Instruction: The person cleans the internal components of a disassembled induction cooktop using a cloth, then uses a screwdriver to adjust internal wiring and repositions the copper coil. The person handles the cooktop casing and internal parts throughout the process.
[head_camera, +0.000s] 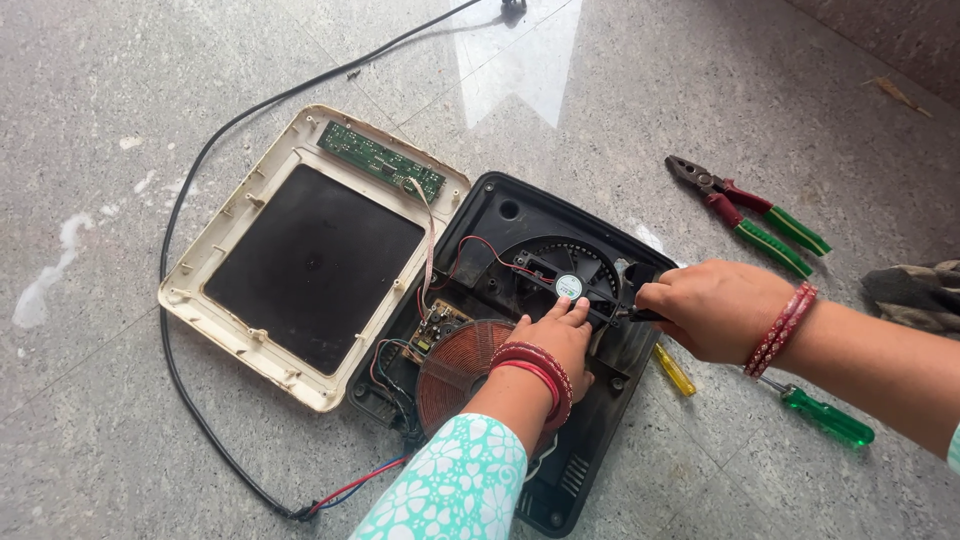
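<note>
black plastic cooling fan seated in black cooker base | steadied by flat left hand | dark-handled tool gripped in right hand fist | judged light, brittle blades; frame to be held

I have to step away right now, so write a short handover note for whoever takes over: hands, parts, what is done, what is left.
Left hand rests on the black base, fingers at the fan.
Right hand grips a dark-handled tool at the fan's edge.
Done: cream top cover is off, lying upside down left of the base, ribbon cable still attached.
Left: fan still seated; copper coil in place.
Pliers and two screwdrivers, yellow and green, lie to the right.
</note>
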